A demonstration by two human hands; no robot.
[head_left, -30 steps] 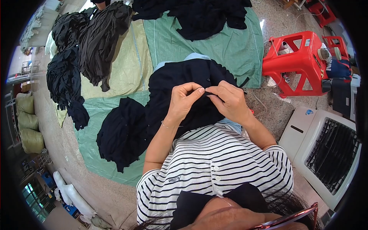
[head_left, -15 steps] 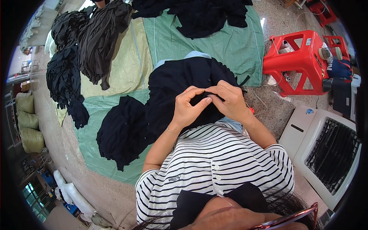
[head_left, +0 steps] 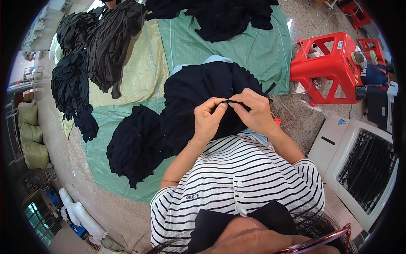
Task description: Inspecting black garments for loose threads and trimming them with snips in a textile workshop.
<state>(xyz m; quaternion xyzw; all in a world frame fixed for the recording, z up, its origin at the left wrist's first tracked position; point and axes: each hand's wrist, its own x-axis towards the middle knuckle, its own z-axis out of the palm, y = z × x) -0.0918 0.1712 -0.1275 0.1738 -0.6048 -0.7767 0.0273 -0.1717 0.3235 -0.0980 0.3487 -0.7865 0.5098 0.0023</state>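
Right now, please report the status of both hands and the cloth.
Left hand and right hand both pinch an edge of the dark garment. Garment lies across the lap. Nothing blocks the hands.

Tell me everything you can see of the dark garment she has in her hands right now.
The dark navy garment looks like soft knit fabric, crumpled and draped over the person's lap, its far part lying toward the green sheet on the floor. A thin folded edge or seam is pulled up and pinched between the left hand and the right hand, stretched taut between the fingertips. A separate dark pile lies against its left side. Finer details cannot be made out.
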